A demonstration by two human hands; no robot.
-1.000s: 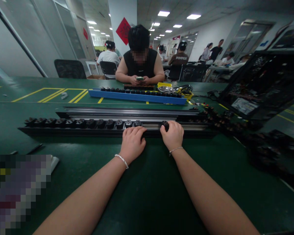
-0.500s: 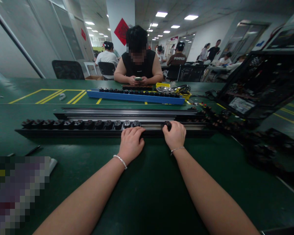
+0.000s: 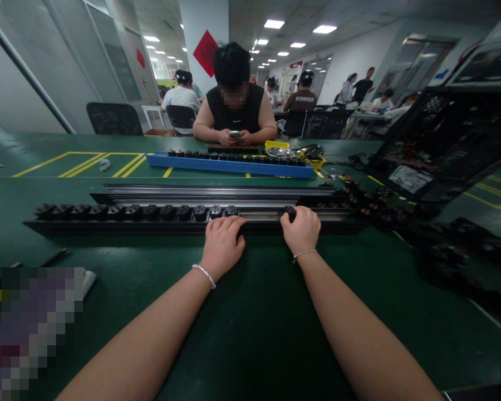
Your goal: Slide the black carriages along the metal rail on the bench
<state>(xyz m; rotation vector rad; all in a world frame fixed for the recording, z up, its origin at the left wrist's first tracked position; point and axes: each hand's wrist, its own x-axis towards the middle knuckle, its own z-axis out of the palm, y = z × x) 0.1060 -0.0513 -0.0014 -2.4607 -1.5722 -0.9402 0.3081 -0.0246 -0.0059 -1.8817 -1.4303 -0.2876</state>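
A long black rail (image 3: 171,228) lies across the green table, its channel showing a bare metallic strip in the middle. Several round black socket modules (image 3: 149,212) sit in a row along its left part. My left hand (image 3: 224,240) is on the rail's front edge, just right of centre in that row, with fingers curled over the top and thumb on the near side. In my right hand (image 3: 303,229) a single round black socket module (image 3: 290,212) is pinched between thumb and fingers, at the channel, with a gap between it and the row. The fingertips behind it are hidden.
Behind lie more dark rails (image 3: 221,190) and a blue rail (image 3: 234,165) carrying black modules. Dark parts are heaped (image 3: 451,245) at right, near an open black case (image 3: 455,139). A person (image 3: 234,106) sits opposite, holding a phone. A blurred package (image 3: 29,328) lies at near left.
My right hand has shifted slightly to the right along the rail with the socket module in its fingers. My left hand stays in place on the rail.
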